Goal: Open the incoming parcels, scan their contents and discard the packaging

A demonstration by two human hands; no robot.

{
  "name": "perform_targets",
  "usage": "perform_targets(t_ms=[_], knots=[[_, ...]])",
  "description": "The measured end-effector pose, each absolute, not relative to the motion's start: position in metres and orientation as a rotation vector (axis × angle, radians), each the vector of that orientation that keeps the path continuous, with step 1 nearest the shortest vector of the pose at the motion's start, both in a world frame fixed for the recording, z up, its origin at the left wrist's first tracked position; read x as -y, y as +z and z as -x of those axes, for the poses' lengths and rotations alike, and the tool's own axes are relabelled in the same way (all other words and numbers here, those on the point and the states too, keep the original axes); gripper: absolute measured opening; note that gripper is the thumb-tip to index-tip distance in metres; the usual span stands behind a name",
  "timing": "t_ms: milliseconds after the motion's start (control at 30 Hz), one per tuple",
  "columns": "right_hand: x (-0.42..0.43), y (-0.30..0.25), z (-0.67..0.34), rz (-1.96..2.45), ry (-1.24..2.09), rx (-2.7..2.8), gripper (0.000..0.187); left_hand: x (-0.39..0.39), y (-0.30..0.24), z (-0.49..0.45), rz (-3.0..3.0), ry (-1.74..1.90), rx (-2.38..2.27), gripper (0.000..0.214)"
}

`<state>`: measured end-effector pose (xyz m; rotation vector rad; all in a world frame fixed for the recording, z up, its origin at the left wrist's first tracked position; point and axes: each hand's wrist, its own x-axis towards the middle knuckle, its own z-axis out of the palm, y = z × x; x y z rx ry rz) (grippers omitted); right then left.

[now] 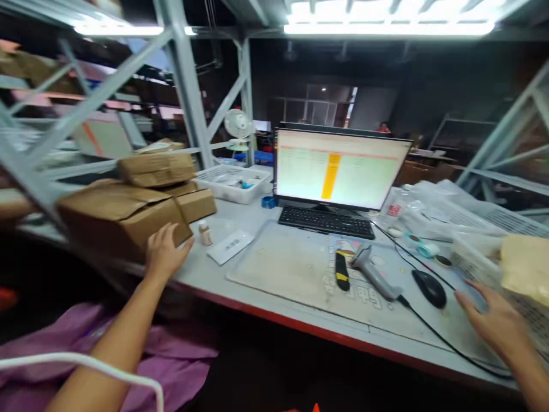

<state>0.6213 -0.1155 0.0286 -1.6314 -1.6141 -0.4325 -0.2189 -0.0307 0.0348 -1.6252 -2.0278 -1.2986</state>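
My left hand (pixel 165 254) lies against the front right corner of a large brown cardboard box (pixel 107 206), fingers on the cardboard and thumb held apart to the right. Smaller boxes (pixel 156 169) are stacked on and beside it. Just right of that hand stand a small bottle (pixel 205 233) and a flat white packet (pixel 230 247). Over at the right edge, my right hand (pixel 493 317) is open, thumb and fingers apart, with nothing visible in it. It is close to a black mouse (pixel 429 288), which it does not touch.
A monitor (pixel 338 169) and keyboard (pixel 326 222) stand at the back. On the desk mat (pixel 283 260) lie a yellow-black utility knife (pixel 342 270) and a corded barcode scanner (pixel 375 274). White baskets (pixel 234 183) stand behind; another (pixel 476 254) is at right. A metal rack post (pixel 186 86) rises left.
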Motion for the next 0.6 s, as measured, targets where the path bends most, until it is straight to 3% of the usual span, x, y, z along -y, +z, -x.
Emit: perform_targets(t_ms=[200,500,600], knots=[[0.075,-0.008,-0.630,1.829,-0.264,1.602,0.070,0.009,0.019,0.214,1.621,-1.022,2.442,0.072],[0.059,-0.040,-0.613,1.903,-0.283,1.693,0.065,-0.032,0.008,0.196,1.627,-1.207,2.570,0.100],[0.056,-0.041,-0.608,1.877,-0.282,1.763,0.061,-0.045,0.003,0.201,1.580,-1.306,2.455,0.089]])
